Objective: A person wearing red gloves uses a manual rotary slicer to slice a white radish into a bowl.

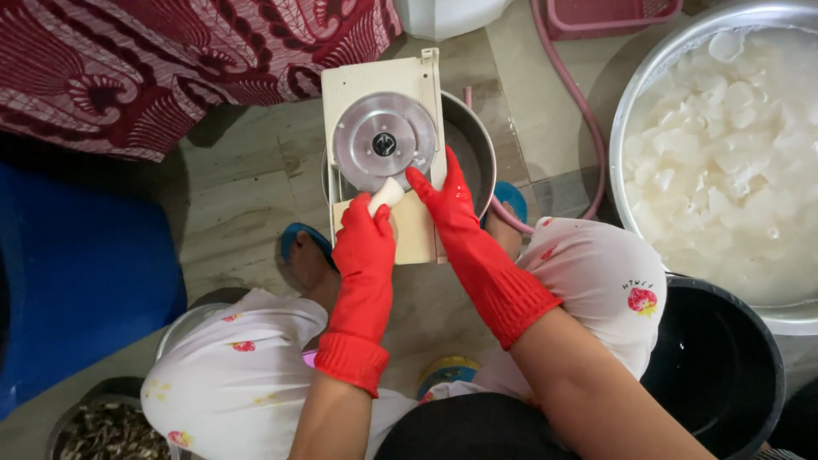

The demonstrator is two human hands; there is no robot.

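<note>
Both my hands wear red rubber gloves. My left hand (365,243) grips a small white chunk (386,196) and presses it against the lower edge of a round metal blade disc (383,140). The disc sits in a cream slicer board (362,81) laid across a metal bowl (481,149). My right hand (447,196) rests with fingers spread on the board's right side, just beside the disc.
A large steel basin (648,77) of white pieces in water stands at the right, a black bucket (724,375) below it. A blue container (77,273) is at the left, a bowl of dark scraps (106,430) bottom left, a pink hose (579,102) on the floor.
</note>
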